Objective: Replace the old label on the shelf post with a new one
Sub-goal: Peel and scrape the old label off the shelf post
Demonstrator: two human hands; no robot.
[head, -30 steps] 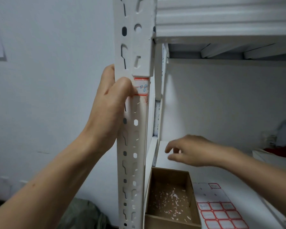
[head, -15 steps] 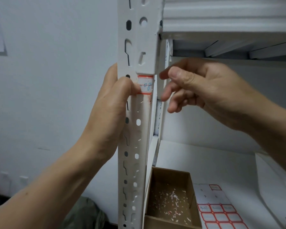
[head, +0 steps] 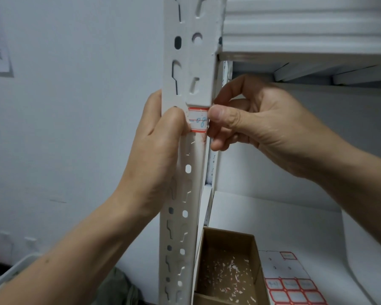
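We find the label (head: 198,121) on the shelf post (head: 186,194), long axis 9-to-3 across the post face. L hand (head: 156,146) wraps the post w/ fingers curled, thumb pressing the label's 9 o'clock end. R hand (head: 257,128) has fingers curled, thumb pinching the 3 o'clock end at the post corner. From the R thumb the label lies at 9 o'clock, touching. We judge the next move starts from that end; peel or press-down, we can't tell.

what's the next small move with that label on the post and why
Probably press the right edge of the label flat against the shelf post with the right hand: the left hand pins its left edge, and the right thumb sits at the other.
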